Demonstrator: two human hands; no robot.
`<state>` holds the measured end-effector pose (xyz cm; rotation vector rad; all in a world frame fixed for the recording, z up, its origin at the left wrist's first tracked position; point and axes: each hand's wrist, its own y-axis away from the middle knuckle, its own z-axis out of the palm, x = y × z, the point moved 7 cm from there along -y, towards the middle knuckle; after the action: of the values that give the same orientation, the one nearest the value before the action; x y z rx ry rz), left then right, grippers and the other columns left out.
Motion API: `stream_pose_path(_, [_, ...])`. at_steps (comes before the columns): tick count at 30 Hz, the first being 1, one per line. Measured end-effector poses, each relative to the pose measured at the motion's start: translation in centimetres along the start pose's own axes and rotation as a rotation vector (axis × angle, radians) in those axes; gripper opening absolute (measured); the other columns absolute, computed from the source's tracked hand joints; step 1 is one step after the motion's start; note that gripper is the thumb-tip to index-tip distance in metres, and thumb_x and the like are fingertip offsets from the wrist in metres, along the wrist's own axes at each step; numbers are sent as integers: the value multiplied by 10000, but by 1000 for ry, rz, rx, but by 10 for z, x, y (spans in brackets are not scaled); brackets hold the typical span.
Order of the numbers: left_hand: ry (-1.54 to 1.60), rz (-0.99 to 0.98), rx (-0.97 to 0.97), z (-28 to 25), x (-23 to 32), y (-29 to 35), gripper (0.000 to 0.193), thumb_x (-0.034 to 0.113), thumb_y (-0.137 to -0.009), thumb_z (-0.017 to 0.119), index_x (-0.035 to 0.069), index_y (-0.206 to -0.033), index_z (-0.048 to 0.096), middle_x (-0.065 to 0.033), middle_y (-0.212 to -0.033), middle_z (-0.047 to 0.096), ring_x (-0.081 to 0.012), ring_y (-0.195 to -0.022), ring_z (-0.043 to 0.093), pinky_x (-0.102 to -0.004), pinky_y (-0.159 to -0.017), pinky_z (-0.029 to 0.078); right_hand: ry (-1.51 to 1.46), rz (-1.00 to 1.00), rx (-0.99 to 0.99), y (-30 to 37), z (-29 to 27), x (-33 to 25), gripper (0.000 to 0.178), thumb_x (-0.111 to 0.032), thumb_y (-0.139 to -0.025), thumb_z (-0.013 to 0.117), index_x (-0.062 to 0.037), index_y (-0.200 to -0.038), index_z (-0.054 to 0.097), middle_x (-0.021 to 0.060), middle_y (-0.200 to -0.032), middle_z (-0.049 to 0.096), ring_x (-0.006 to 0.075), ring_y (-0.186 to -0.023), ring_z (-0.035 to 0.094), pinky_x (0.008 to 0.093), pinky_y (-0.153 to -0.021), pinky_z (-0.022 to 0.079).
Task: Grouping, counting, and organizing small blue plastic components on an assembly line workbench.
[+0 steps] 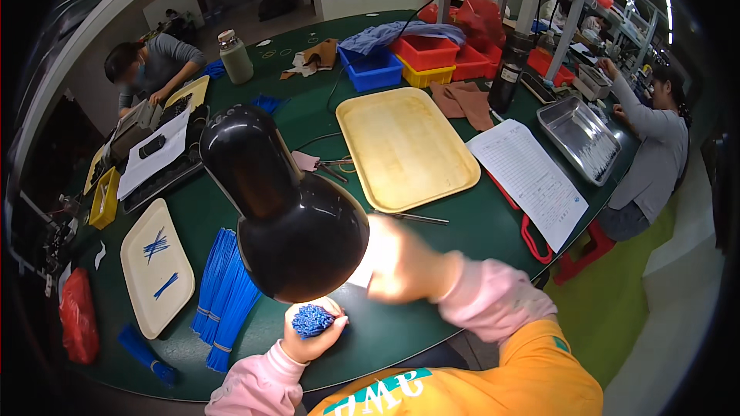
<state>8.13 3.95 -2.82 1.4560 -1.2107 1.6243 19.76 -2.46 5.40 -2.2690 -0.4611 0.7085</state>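
Note:
My left hand (304, 347) is closed around a thick bundle of blue wires (312, 321), whose cut ends point up. My right hand (408, 260) is raised under the lamp, above and to the right of the bundle. Glare and motion blur its fingers, and the lamp head partly covers that area, so I cannot make out whether it holds anything. Left of the lamp lie tied bundles of long blue wires (220, 293). Farther left, a cream tray (139, 293) bears a few short blue wires. Another blue bundle (146, 356) rests near the table's left edge.
A black desk lamp (304, 223) looms over my hands. Beyond it are a large cream tray (408, 146), a metal rod (412, 218), pliers-like tools (333, 168), papers (528, 177), a metal tray (578, 139) and coloured bins (370, 69). A red bag (79, 316) sits left. Co-workers sit around.

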Motion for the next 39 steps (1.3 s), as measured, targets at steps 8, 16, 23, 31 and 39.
stream_pose_path(8, [28, 13, -73, 2, -6, 2, 255, -120, -653, 595, 38, -804, 463, -58, -697, 536, -129, -666, 538, -290, -721, 444, 863, 544, -108, 97, -101, 89, 201, 17, -596, 519, -32, -782, 576, 109, -749, 544, 276, -772, 517, 394, -738, 365])
stream_pose_path(16, [54, 1, -45, 0, -10, 1, 255, -108, -652, 612, 24, -827, 482, -48, -713, 543, -105, -690, 535, -237, -676, 447, 913, 400, -161, 109, -96, 82, 84, -41, -584, 567, -73, -662, 561, 67, -663, 507, 231, -693, 508, 361, -679, 392])
stream_pose_path(23, [37, 28, -19, 0, -11, 1, 194, -76, -661, 619, 30, -776, 505, -47, -724, 544, -109, -688, 530, -228, -650, 436, 809, 403, -200, 98, -72, 59, 70, -114, -552, 592, -73, -585, 545, 54, -596, 477, 213, -611, 506, 326, -581, 426])
stream_pose_path(31, [85, 8, -43, 0, -9, -2, 165, -57, -664, 624, 26, -757, 517, -39, -700, 541, -98, -660, 513, -223, -620, 419, 820, 533, -210, 75, -43, 63, 91, -140, -553, 589, -62, -580, 551, 76, -579, 500, 235, -588, 536, 336, -515, 446])
stream_pose_path(39, [-34, 45, -94, 0, -6, -2, 210, -110, -667, 595, 30, -786, 492, -60, -728, 535, -124, -682, 533, -244, -659, 447, 857, 629, -230, 59, -32, 74, 99, -136, -591, 575, -43, -614, 548, 117, -615, 541, 270, -569, 559, 350, -529, 456])
